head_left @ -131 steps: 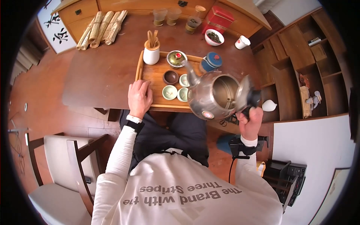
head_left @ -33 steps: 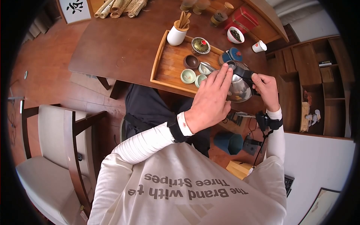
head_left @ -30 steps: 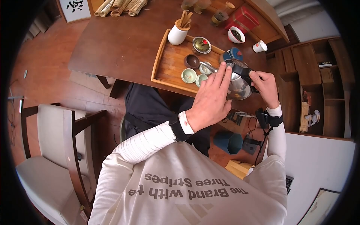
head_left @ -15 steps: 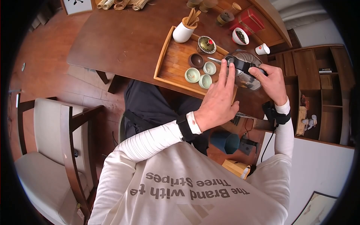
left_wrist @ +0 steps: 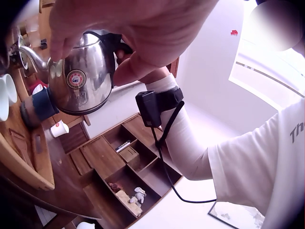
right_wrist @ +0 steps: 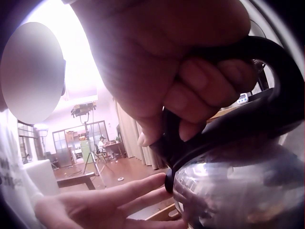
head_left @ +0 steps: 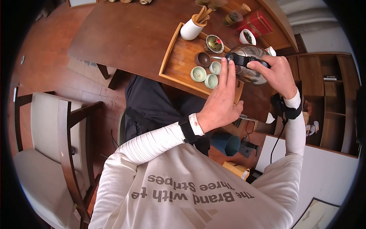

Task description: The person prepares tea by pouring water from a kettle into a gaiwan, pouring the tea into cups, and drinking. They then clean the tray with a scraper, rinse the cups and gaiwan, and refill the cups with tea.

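Note:
My right hand (head_left: 280,74) grips the black handle of the steel kettle (head_left: 249,76), which hangs over the tray's right end; in the right wrist view its fingers curl round the handle (right_wrist: 281,62). With straight fingers, my left hand (head_left: 221,105) touches the kettle's lid area. The spout points left toward the pale green cups (head_left: 198,74) and a brown cup (head_left: 203,59) on the wooden tray (head_left: 179,82). Behind them stands a lidded bowl (head_left: 214,44). A blue-lidded jar (left_wrist: 43,105) shows under the spout in the left wrist view.
A white holder with wooden tools (head_left: 190,30) stands at the tray's back left. Farther back are a bowl of leaves (head_left: 248,37), a red box (head_left: 256,23) and glass cups. A white cup (left_wrist: 59,129) is beyond the kettle. A chair (head_left: 57,133) stands at left.
The lid, tilted up beside the kettle earlier, is now on it. My left hand has gone from the tray's edge to the kettle's top. Lately, kettle and right hand have shifted slightly up and right.

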`<state>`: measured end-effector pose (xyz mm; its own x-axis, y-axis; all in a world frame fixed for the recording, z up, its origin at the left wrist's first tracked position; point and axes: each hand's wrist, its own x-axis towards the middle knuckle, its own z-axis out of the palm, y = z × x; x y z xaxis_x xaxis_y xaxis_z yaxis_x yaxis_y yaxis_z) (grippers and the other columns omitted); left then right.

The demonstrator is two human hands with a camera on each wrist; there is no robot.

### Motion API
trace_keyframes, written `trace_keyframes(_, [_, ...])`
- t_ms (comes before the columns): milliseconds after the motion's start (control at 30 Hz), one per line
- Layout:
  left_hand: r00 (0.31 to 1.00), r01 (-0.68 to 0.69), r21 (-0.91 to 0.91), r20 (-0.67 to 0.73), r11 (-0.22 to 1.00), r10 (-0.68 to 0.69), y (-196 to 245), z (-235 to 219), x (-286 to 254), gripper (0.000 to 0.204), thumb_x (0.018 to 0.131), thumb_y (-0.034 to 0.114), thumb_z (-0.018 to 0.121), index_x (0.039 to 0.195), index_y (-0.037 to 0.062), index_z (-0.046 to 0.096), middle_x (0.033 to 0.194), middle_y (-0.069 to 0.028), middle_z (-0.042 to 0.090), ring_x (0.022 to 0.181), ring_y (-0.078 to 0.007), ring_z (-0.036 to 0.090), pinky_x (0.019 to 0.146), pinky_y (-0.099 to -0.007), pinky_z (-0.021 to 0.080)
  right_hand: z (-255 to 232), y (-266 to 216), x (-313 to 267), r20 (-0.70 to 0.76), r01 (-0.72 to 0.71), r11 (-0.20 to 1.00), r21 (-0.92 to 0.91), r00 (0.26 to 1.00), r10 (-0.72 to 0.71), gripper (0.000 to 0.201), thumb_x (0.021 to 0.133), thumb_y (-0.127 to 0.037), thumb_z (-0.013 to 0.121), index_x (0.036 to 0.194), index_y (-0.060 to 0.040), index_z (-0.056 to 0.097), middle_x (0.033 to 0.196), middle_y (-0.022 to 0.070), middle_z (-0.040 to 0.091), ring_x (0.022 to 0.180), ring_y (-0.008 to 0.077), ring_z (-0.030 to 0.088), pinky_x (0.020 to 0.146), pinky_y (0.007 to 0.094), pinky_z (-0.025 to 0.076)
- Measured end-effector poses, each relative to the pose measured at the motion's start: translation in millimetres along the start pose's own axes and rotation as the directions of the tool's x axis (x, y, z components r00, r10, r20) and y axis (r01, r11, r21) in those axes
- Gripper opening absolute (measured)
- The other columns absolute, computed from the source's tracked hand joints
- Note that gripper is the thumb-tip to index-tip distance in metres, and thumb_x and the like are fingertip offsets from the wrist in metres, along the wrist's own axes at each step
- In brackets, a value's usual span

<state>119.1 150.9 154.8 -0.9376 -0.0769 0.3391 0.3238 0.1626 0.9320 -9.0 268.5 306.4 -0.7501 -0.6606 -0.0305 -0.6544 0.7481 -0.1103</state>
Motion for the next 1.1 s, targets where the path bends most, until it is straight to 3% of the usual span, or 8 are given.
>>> trace_keyframes(300, [0.999,-0.024,0.016,-0.033,1.0,0.025,-6.9,-2.1,7.6,0.111,0.078,0.002,0.074,0.16,-0.0105,0.0,0.164,-0.0404,-0.004,0.136,-0.0595,0.043,0.107,-0.0482,0.048,-2.1,3.9,16.3,0.033,0.01,0.996,-0.085,0.999,-0.008,0.054,0.087,-0.057,0.076,0.089,-0.0026,0.08,0.067,0.0213,0.065,0.062,0.0373,0.066,0.059,0.04,0.049])
trace_keyframes(367, [0.998,0.047,-0.121,0.043,0.991,-0.042,-3.4,-1.6,9.9,0.108,0.084,0.007,0.072,0.162,-0.0071,-0.003,0.166,-0.0374,-0.003,0.155,-0.0532,0.013,0.123,-0.0459,0.03,-5.9,3.7,12.0,0.033,-0.02,0.998,-0.064,0.999,0.022,0.053,0.088,-0.056,0.075,0.09,-0.0027,0.08,0.067,0.0212,0.065,0.062,0.037,0.066,0.059,0.0396,0.049])
trace_keyframes(500, [0.992,0.079,-0.192,0.114,0.978,-0.058,1.5,8.3,13.4,0.107,0.084,0.006,0.07,0.162,-0.0063,-0.003,0.167,-0.0363,-0.004,0.155,-0.0512,0.013,0.123,-0.0454,0.03,-18.0,10.4,0.4,0.095,-0.131,0.985,-0.116,0.985,0.142,0.049,0.09,-0.052,0.075,0.095,-0.0033,0.08,0.069,0.0199,0.068,0.063,0.035,0.067,0.061,0.038,0.05])
trace_keyframes(633, [0.992,0.043,-0.19,0.128,0.981,-0.019,2.1,22.6,13.0,0.107,0.084,0.006,0.07,0.162,-0.0064,-0.003,0.167,-0.0366,-0.004,0.155,-0.0513,0.015,0.122,-0.0455,0.031,-18.5,20.2,-18.6,0.015,-0.12,0.99,-0.071,0.992,0.122,0.05,0.09,-0.052,0.075,0.098,-0.0029,0.08,0.07,0.0197,0.069,0.063,0.0337,0.068,0.061,0.0371,0.051])
trace_keyframes(800, [0.983,0.062,-0.219,0.182,0.974,-0.021,2.1,30.7,10.0,0.107,0.085,0.007,0.07,0.161,-0.0079,-0.003,0.166,-0.0377,-0.003,0.154,-0.0523,0.018,0.122,-0.0449,0.032,-20.5,23.1,-31.5,0.084,-0.216,0.975,-0.057,0.972,0.221,0.049,0.091,-0.051,0.074,0.1,-0.003,0.08,0.072,0.0201,0.069,0.064,0.0337,0.069,0.063,0.0378,0.051])
trace_keyframes(1100, [0.983,0.084,-0.207,0.18,0.975,-0.046,-1.7,31.4,-1.1,0.107,0.085,0.008,0.07,0.16,-0.0099,-0.003,0.165,-0.0395,-0.004,0.153,-0.0529,0.019,0.12,-0.0451,0.034,-7.0,25.6,-29.9,0.089,-0.15,0.984,-0.094,0.983,0.158,0.056,0.089,-0.058,0.074,0.092,-0.0016,0.079,0.07,0.0217,0.067,0.064,0.0371,0.067,0.062,0.041,0.05])
